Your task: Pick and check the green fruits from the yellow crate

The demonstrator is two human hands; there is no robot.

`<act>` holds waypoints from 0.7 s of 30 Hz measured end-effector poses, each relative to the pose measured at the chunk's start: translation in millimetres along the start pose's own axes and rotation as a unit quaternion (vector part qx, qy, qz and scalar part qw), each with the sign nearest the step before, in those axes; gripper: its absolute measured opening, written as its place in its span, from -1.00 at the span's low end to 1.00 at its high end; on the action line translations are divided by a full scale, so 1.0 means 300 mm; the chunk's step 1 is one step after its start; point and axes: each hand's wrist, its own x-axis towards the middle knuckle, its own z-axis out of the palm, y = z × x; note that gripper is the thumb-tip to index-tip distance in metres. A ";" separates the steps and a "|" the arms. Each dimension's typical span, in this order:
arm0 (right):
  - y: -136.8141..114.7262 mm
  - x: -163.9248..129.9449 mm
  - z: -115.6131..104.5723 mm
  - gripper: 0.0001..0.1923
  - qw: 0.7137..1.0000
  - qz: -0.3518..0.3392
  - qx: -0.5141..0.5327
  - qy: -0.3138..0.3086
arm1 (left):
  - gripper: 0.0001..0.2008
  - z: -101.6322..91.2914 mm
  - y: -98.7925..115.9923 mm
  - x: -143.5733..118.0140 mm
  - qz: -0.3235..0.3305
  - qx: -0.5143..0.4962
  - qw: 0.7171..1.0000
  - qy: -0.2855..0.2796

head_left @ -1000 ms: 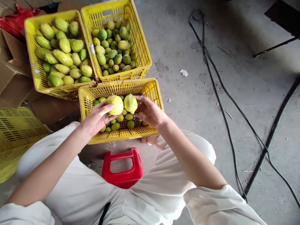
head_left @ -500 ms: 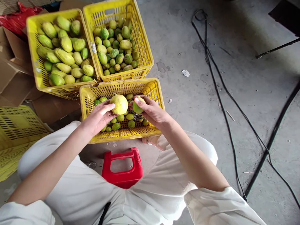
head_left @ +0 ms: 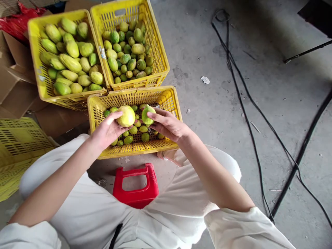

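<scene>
My left hand (head_left: pixel 107 129) grips a round yellow lemon (head_left: pixel 126 116) over the near yellow crate (head_left: pixel 135 149). Right beside it, my right hand (head_left: pixel 168 124) holds a smaller green-yellow lemon (head_left: pixel 147 114), fingers wrapped over its top. Both fruits hang just above the several small green and yellow lemons lying in this crate. The two held fruits are close together, almost touching.
Two more yellow crates stand behind: the far left crate (head_left: pixel 35 58) holds large elongated fruit, the far middle crate (head_left: pixel 158 45) medium ones. A red stool (head_left: pixel 135 186) sits between my knees. Cardboard (head_left: pixel 15 93) and another yellow crate (head_left: pixel 18 145) lie left. Black cables (head_left: pixel 246 103) run across the concrete floor at right.
My right hand turned its lemon and closed more over it, so less of the fruit shows. The left hand kept its yellow lemon nearly in place, shifting slightly left.
</scene>
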 end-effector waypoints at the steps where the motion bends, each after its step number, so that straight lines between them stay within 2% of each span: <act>1: -0.001 -0.002 0.000 -0.35 1.000 -0.002 0.004 -0.002 | -0.68 -0.002 -0.005 0.002 0.004 0.007 1.000 -0.006; 6: 0.004 -0.002 -0.002 -0.43 1.000 -0.018 -0.005 0.007 | -0.61 -0.009 -0.015 0.010 0.018 0.007 1.000 -0.017; 12: -0.003 0.002 0.008 -0.73 1.000 -0.006 0.009 0.019 | -0.69 -0.010 -0.014 0.001 0.014 0.014 0.999 -0.036; 15: -0.013 -0.008 0.015 -0.69 1.000 -0.021 0.009 0.005 | -0.71 -0.013 -0.015 -0.003 0.013 0.019 0.999 -0.048; 19: -0.018 -0.017 0.011 -0.52 0.999 -0.028 -0.010 -0.027 | -0.66 -0.019 -0.011 -0.002 0.014 0.007 0.998 -0.061; 21: -0.011 -0.014 0.005 -0.45 0.999 -0.035 -0.012 -0.023 | -0.69 -0.021 -0.010 0.000 0.012 -0.004 0.998 -0.063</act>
